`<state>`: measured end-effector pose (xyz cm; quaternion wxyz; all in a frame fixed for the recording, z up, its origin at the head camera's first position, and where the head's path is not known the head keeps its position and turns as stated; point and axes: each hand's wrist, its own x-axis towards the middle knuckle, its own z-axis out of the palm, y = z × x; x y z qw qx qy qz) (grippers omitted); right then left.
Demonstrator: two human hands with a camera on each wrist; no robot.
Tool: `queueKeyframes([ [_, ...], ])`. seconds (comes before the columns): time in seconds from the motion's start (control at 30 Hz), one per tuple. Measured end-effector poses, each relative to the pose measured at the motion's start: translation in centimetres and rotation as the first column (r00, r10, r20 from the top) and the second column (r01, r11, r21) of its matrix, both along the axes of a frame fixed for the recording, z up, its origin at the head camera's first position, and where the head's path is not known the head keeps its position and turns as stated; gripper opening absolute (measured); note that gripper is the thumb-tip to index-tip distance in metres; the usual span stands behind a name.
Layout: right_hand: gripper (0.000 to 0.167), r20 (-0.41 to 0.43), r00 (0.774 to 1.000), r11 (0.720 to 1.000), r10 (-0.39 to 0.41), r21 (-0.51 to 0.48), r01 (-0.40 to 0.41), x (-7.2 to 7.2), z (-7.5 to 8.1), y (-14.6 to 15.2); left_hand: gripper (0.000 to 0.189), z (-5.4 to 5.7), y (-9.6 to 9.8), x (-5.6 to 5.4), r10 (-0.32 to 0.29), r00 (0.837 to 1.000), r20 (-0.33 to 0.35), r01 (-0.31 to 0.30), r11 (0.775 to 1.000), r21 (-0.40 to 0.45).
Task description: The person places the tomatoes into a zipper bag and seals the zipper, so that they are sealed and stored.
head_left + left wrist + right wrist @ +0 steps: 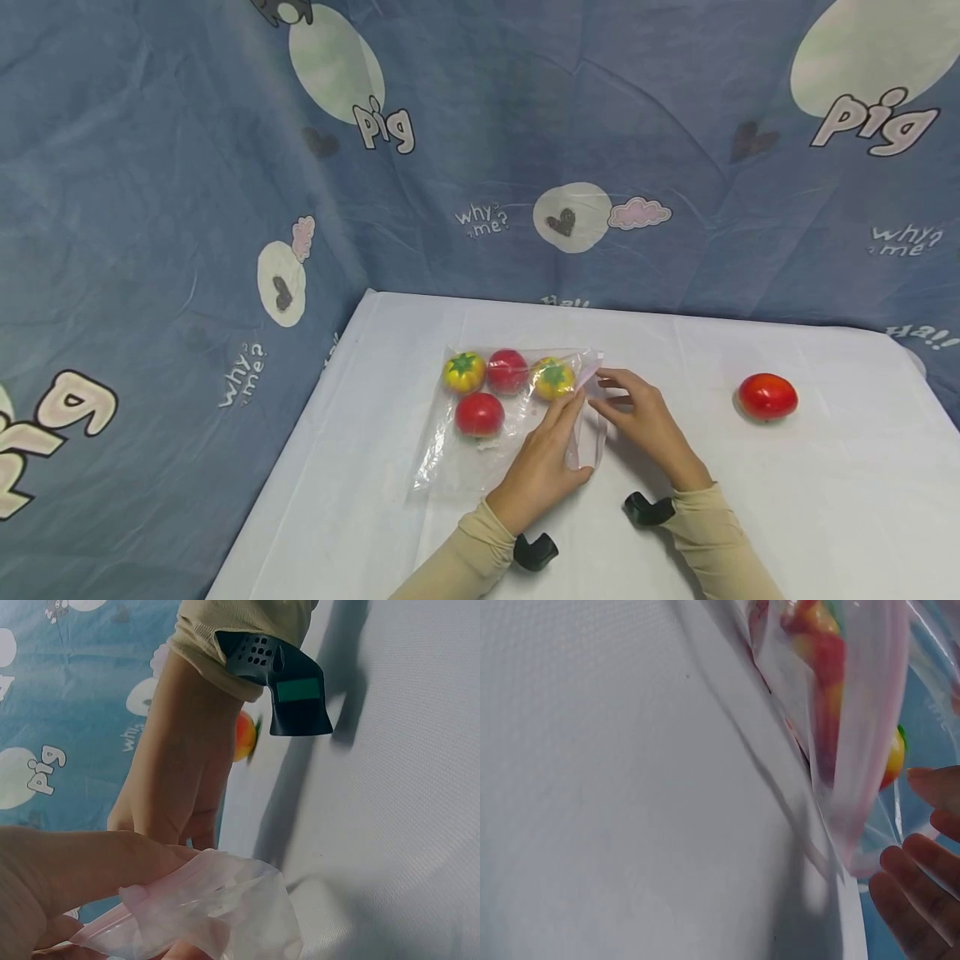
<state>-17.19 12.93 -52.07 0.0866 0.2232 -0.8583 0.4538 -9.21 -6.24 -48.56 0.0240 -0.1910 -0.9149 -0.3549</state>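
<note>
Beige cloth sleeve [456,557]; bare left grip [543,467] pinching clear pink-edged plastic bag [517,427], bare right grip [643,418] at two o'clock holding nothing: a slipped pinch could collapse the bag's mouth [889,724].

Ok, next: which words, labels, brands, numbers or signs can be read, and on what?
"pig": on the blue backdrop, repeated.
"why? me?": same backdrop, repeated.
"Ha!!": same backdrop, far right; another is partly hidden behind the table.
Faint marks by the clear bag, right wrist view: too blurred to read.
No brand or number legible.
</note>
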Motion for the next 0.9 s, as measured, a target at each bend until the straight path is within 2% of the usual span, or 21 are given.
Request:
queueKeyframes([
  [0.13, 0.048, -0.044, 0.999, 1.000, -0.022, -0.005, 0.022, 0.3, -0.2, 0.5, 0.103, 0.0, 0.0, 0.0, 0.004, 1.000, 0.012, -0.004, 1.000, 0.001],
  [0.43, 0.053, -0.059, 0.995, 0.997, -0.079, 0.003, 0.079, 0.8, -0.4, 2.4, 0.103, -0.1, 0.0, 0.0, 0.008, 1.000, 0.013, -0.008, 1.000, 0.009],
  [0.77, 0.055, -0.155, 0.971, 0.981, -0.180, 0.037, 0.188, 1.0, -0.2, 5.3, 0.101, 0.0, 0.1, 0.0, 0.007, 1.000, 0.031, -0.007, 1.000, 0.017],
  [0.9, 0.055, -0.155, 0.965, 0.976, -0.210, 0.029, 0.217, 1.2, -0.2, 6.4, 0.102, 0.1, 0.0, 0.1, 0.007, 0.999, 0.043, -0.008, 1.000, 0.026],
])
